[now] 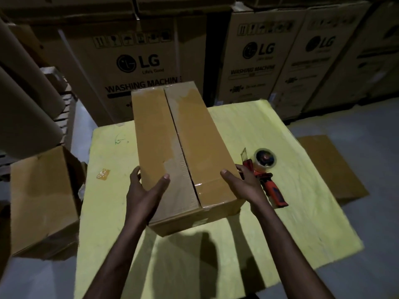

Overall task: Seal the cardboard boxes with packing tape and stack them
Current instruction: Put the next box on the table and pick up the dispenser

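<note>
the long cardboard box [172, 137] lies on the yellow counter [259, 130], its centre seam seemingly untaped. the fingers of the left hand [146, 186] and right hand [241, 184] clasp its near corners. the tape dispenser [267, 169] lies unused, so sealing and stacking likely remain.

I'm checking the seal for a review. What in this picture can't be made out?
Head view, dim light:
Cardboard box: how far tape runs along its centre seam; glare and shadow blur it.
Left hand and right hand: fingertips hidden past the box's side edges.
Tape dispenser: tape left on the roll, too small and dark.
Washing machine cartons: small print blurred.
</note>
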The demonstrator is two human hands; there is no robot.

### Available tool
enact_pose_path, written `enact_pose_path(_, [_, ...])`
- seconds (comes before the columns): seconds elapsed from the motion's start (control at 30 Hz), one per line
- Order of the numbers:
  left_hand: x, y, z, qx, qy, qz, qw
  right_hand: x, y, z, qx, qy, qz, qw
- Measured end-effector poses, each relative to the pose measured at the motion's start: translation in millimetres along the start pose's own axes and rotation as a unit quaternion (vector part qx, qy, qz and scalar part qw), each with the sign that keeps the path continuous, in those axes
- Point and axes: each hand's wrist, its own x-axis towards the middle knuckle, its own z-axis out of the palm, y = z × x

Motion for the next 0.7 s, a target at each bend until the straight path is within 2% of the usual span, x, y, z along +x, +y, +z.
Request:
enact_pose_path(0.13, [16, 3, 6, -0.039, -0.035, -0.021, 0.998, 0, 5, 1, 0.027, -0.022, 0.002, 0.999])
enact_pose_path(0.27, [5, 3, 16, -0.066, -0.03, -0.035, 0.997, -5, 8, -2, 0.05, -0.029, -0.014, 0.998])
enact_pose_path(0.5, [-52, -4, 36, -0.017, 0.0, -0.022, 1.0, -40, 41, -27, 0.08, -0.037, -0.017, 0.996])
enact_pose_path(0.6, [-64, -14, 41, 0.01, 0.019, -0.027, 0.999, -51, 53, -38, 0.039, -0.052, -0.012, 0.998])
enact_pose_path(0.7, [-70, -23, 39, -0.007, 0.019, -0.042, 0.999, -49, 58, -61, -0.017, -0.083, -0.011, 0.996])
